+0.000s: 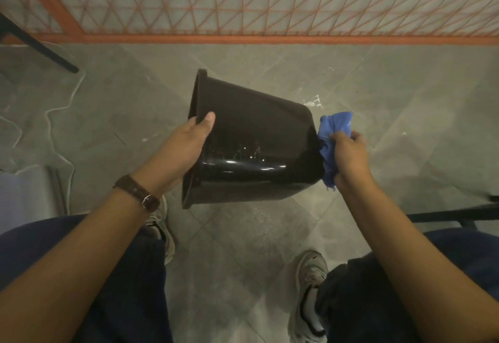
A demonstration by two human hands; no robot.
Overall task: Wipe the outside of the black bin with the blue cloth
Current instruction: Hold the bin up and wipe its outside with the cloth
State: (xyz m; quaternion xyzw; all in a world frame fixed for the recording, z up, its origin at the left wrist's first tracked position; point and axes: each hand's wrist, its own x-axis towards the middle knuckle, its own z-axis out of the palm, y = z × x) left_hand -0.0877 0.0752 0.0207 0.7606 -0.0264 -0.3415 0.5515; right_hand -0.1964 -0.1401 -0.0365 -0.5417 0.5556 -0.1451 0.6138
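Left hand (189, 143) grasping the rim of the sideways bin (251, 143); right hand (348, 153) clutching the cloth (333, 132) against its base.

The grey tiled floor (243, 237) has a thin white cable (70, 101) snaking across its left side, and a black chair leg (40, 45) resting at far left. An orange mesh fence (270, 39) stands along its far edge. White paint specks (314, 101) mark the tiles right of centre. A left sneaker (163, 224) and a right sneaker (307, 288) stand near.
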